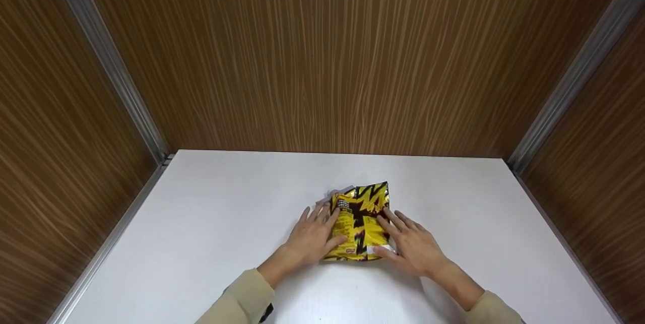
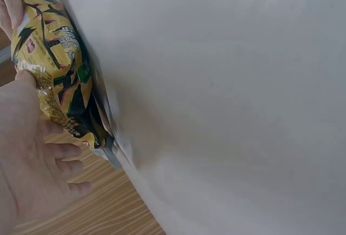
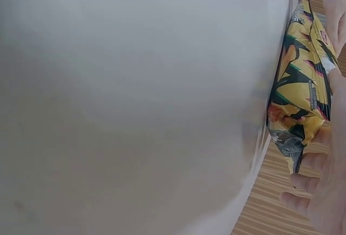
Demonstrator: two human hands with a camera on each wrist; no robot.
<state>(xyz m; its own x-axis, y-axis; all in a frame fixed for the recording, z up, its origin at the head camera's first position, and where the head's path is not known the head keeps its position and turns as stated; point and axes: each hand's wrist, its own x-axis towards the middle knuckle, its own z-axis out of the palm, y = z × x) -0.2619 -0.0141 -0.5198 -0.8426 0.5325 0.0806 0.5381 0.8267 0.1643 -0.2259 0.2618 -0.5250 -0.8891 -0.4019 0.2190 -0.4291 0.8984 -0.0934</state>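
A shiny yellow and black snack packet (image 1: 359,223) lies on the white table, its printed back with small text facing up. My left hand (image 1: 310,237) rests on the packet's left side, fingers spread and fairly straight, thumb on the lower left part. On the right side my right hand (image 1: 414,247) touches the packet with extended fingers, its thumb near a white patch at the lower edge. In the left wrist view the packet (image 2: 54,56) looks plump. A grey, flat-looking thing (image 1: 325,200) shows beyond the packet's upper left; most of it is hidden.
The white table (image 1: 227,213) is enclosed by a brown wood-grain back panel (image 1: 322,62) and side panels (image 1: 60,127). Metal posts (image 1: 121,72) stand at the back corners.
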